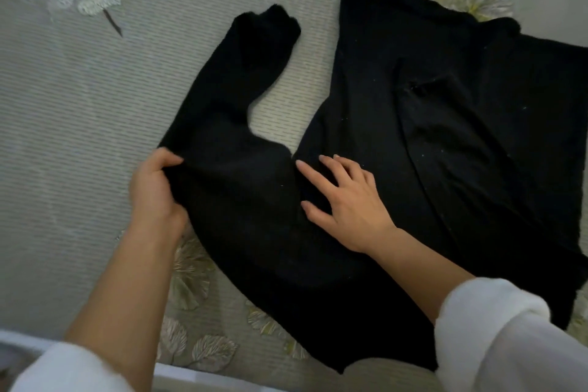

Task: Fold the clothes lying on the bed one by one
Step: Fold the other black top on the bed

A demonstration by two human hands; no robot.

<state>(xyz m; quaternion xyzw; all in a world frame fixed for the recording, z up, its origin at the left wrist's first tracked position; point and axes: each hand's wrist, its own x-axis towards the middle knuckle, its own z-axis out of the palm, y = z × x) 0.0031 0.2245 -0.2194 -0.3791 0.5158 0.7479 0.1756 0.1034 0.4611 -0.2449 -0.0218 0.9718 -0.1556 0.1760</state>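
Two hands: left hand point(156, 191) grips long sleeve point(241, 89) of black knit top point(429, 111); right hand point(343, 200) lies flat on the body.
Sleeve axis: points away from the person, left hand nearer.

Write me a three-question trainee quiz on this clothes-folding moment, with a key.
1. True or false: the left hand grips an edge of the black long-sleeved garment.
2. Multiple choice: the right hand is A) lifted clear of the garment, B) resting flat on it with fingers spread, C) holding a hanger.
3. Fill in: the garment's outstretched sleeve lies on the grey striped, leaf-patterned ____.

Key: 1 true; 2 B; 3 bedspread.
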